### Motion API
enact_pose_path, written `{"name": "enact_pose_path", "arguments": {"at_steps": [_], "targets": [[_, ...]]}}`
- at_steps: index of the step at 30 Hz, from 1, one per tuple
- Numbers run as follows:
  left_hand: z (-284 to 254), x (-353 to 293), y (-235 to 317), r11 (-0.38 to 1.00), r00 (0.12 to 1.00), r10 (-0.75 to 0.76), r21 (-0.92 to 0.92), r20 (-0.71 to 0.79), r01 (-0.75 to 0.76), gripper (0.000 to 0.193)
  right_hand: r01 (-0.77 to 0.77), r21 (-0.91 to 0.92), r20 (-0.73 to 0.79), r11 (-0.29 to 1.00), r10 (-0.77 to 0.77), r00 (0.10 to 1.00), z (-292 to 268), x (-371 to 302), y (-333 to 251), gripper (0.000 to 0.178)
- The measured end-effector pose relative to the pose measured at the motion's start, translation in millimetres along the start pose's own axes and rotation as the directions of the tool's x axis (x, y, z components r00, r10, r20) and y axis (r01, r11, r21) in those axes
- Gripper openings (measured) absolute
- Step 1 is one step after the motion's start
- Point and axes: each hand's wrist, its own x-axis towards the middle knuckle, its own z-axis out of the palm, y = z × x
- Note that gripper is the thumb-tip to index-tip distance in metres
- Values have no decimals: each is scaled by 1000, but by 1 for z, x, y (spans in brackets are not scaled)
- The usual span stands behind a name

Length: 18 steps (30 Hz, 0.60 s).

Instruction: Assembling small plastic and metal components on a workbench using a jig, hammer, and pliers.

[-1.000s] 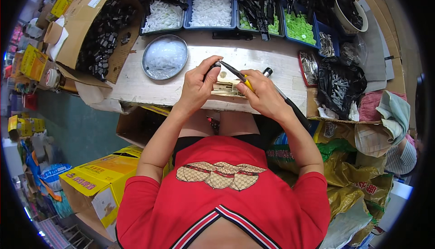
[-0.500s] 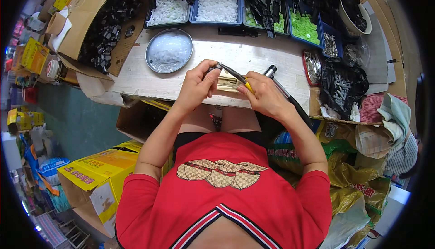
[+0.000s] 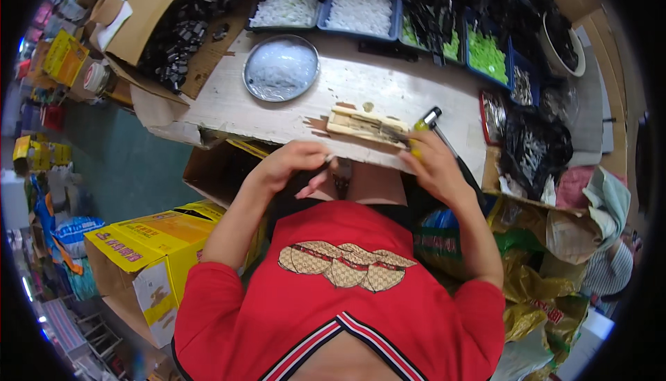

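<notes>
My left hand [image 3: 300, 164] hangs just off the table's front edge, fingers curled around a small dark piece mostly hidden by them. To the right, my right hand [image 3: 438, 162] grips a yellow-handled metal tool [image 3: 395, 133], its dark tip lying over a pale wooden block [image 3: 347, 123] with a groove along it. The tool's exact kind is blurred. Beside that hand a hammer-like tool [image 3: 431, 116] with a shiny head and black handle rests on the table. A round metal dish [image 3: 247, 75] holding whitish pieces in clear plastic sits farther back.
Blue trays [image 3: 355, 32] of white and green small parts line the back, with black parts heaped over some. A cardboard box [image 3: 128, 27] of black pieces stands at left. At right lie a black plastic bag [image 3: 513, 155] and cloths [image 3: 609, 190].
My hands have moved apart: the left drew down toward my lap, the right went right and down with the yellow-handled tool. The wooden block is now uncovered. The view has shifted slightly.
</notes>
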Motion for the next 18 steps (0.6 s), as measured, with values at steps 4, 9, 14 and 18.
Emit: {"name": "enact_pose_path", "arguments": {"at_steps": [4,9,14,18], "targets": [[-88,-60,-47,761,829,126,589,-544,271,37,-418,-355,-287,836,328,900,-32,-60,43,22],[-111,-105,-10,670,592,360,641,-721,374,37,-522,-689,-338,503,414,845,-43,-124,82,24],[-118,-60,83,524,407,725,829,-555,197,26,-449,-702,-375,553,249,893,-46,-80,76,21],[-180,-13,145,163,233,941,931,-246,327,25,-172,-478,-317,861,14,948,-23,37,65,10]]}}
